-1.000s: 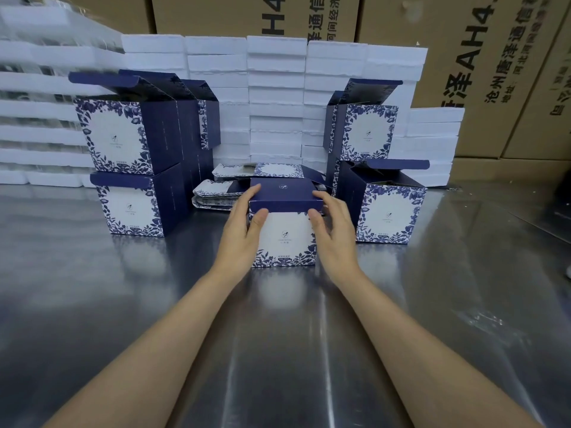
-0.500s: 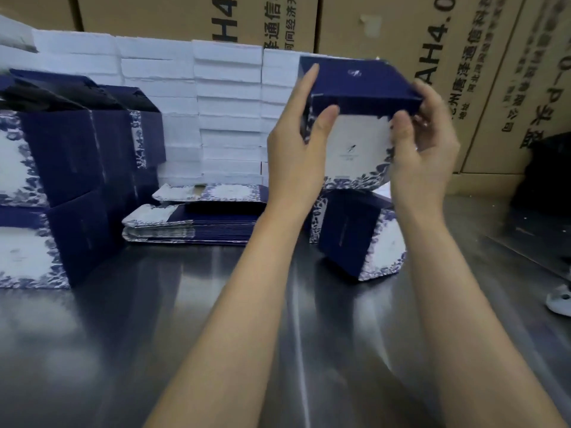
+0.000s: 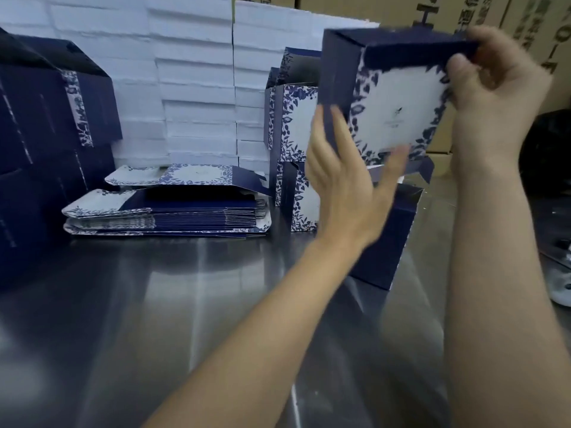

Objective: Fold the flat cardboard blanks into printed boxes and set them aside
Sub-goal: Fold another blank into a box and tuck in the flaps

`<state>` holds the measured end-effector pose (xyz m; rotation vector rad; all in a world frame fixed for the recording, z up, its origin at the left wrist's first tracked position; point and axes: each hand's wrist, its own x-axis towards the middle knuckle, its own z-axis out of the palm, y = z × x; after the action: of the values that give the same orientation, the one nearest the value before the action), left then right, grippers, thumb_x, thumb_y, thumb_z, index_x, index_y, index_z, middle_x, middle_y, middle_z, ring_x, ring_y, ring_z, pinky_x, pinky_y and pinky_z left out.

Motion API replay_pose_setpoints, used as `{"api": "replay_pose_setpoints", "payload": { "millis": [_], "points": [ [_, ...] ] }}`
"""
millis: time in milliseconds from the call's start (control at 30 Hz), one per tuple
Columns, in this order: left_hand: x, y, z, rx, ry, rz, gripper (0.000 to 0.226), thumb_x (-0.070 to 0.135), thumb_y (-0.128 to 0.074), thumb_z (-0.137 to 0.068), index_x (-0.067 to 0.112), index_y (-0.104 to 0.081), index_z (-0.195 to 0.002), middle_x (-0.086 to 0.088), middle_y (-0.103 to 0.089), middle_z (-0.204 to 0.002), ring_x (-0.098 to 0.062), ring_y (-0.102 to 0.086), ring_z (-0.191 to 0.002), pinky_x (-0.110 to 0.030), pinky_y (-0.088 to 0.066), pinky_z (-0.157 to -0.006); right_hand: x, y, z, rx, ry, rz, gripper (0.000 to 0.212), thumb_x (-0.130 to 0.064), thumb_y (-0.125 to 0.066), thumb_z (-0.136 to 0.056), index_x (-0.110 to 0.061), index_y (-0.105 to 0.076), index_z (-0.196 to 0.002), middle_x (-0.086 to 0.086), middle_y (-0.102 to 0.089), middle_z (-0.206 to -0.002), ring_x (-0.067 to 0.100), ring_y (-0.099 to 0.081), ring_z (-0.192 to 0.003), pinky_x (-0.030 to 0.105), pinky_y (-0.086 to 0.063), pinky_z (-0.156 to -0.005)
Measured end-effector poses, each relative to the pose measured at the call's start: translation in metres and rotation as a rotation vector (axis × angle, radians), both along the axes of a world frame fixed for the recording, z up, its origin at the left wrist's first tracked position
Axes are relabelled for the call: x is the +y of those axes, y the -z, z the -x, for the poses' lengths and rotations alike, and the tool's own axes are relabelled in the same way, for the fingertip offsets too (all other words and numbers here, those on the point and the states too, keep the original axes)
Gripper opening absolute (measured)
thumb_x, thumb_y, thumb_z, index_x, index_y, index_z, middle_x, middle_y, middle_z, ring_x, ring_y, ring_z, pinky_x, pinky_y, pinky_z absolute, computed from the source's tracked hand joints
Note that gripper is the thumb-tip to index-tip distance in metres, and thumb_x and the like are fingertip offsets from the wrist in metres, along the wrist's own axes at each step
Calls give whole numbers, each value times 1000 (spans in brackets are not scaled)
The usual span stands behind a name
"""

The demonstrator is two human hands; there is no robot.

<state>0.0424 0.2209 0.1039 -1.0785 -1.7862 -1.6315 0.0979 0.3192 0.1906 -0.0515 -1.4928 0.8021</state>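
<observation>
Head view: box (image 3: 392, 115) above steel table (image 3: 154, 304)

A reflective metal tabletop (image 3: 154, 304) fills the foreground. Behind it rise stacked white foam trays (image 3: 191, 75) — row upon row — with brown shipping cartons (image 3: 525, 13) printed in black characters at far right.

Single head-worn view, facing forward and down, close over steel table (image 3: 173, 304)
</observation>
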Motion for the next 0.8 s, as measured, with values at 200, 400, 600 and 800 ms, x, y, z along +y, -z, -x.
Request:
{"api": "replay_pose_setpoints", "payload": {
  "millis": [200,400,600,800],
  "points": [
    [16,51,-4,285,-157,543,105,63,-61,-80,12,-5,-153,-11,18,-158,-26,13,-147,-60,10,-114,15,-1,-13,83,129,104,25,-9,-59,-83,-24,-66,-103,-15,-66,-93,-10,-61,-83,14,-49,-79],
    [-23,61,47,160,-42,455,66,34,-60,-89,11,-34,-145,-6,-19,-156,-18,-14,-145,-37,-36,-108,18,5,-7,17,93,157,26,-8,-61,-86,-18,-68,-109,-6,-67,-95,0,-62,-85,24,-55,-81],
    [-35,78,67,69,-102,387,71,46,-55,-93,17,-25,-150,1,-31,-154,-12,-28,-140,-35,-37,-107,10,27,24,-231,41,136,27,-5,-59,-92,-13,-66,-116,-2,-65,-100,3,-60,-87,31,-56,-85],
    [-33,83,66,211,-97,339,79,44,-49,-97,26,3,-154,8,3,-163,-2,-7,-145,-27,-38,-98,10,37,40,-279,111,56,36,-1,-47,-96,-14,-56,-127,-3,-58,-112,-18,-53,-80,4,-43,-71]
  ]
}}
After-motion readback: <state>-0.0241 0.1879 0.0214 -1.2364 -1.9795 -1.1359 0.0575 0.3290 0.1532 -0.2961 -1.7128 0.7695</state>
